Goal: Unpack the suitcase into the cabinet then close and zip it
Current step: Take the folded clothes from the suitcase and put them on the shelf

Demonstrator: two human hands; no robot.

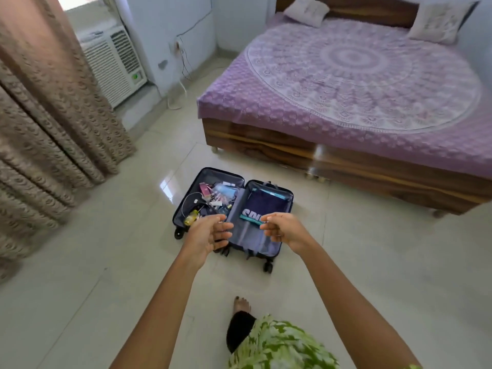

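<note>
Head view: your left hand and right hand hang apart, fingers loosely curled, holding nothing, over the open dark-blue hard-shell suitcase on the floor just beyond them; scoop the loose small items past your left fingertips carelessly and they'll likely spill.

Both bare arms stretched forward and slightly inward, forearms converging, wrists about level. Left hand palm turned inward, fingers loosely spread and gently curled, holding nothing; right hand mirrors it, fingers relaxed and pointing toward the left. The two hands are near each other but apart, with fingertips facing.
</note>
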